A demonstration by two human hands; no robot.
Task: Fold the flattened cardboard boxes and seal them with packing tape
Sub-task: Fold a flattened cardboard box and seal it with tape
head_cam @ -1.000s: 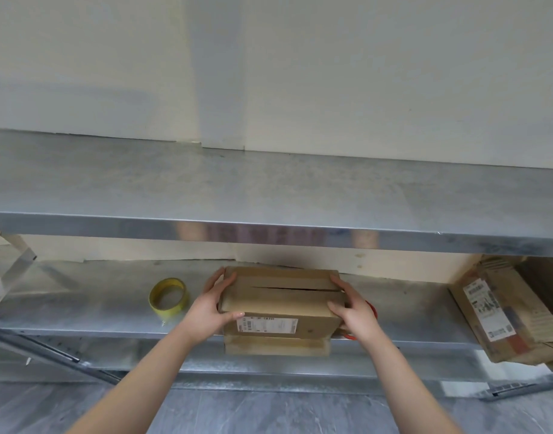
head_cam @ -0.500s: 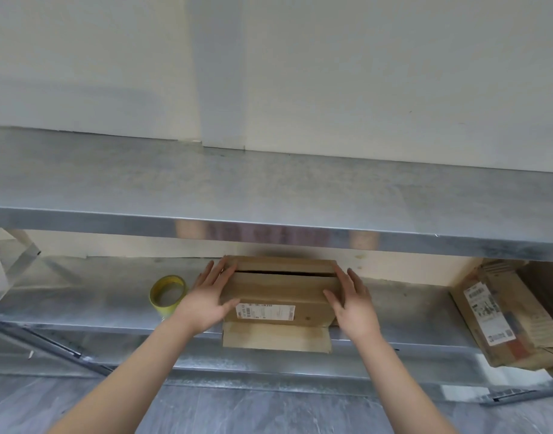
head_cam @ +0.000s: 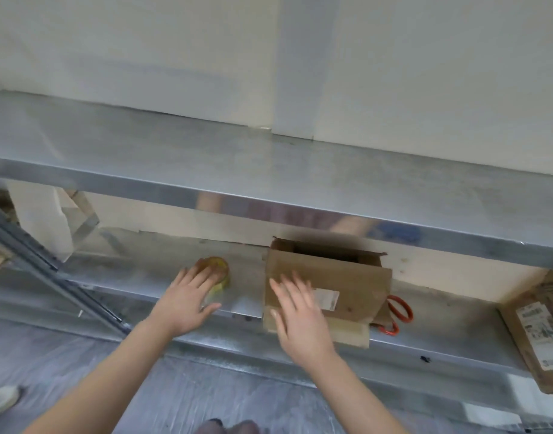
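On the metal shelf (head_cam: 150, 277), a box (head_cam: 347, 280), seemingly open-topped.

A single head-worn wide-angle view looks forward and down from close range — the grey galvanised metal upper shelf (head_cam: 269, 170) crosses the middle of the frame, tilted down to the right. The pale cream wall (head_cam: 143, 42) fills the top; the grey floor (head_cam: 206, 393) runs along the bottom edge.

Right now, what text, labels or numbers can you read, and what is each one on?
No text is legible.
White label on the box by the right hand: print blurred.
Labels on the cardboard stack at far right: print and barcode too small and blurred.
Tape roll: no visible writing.
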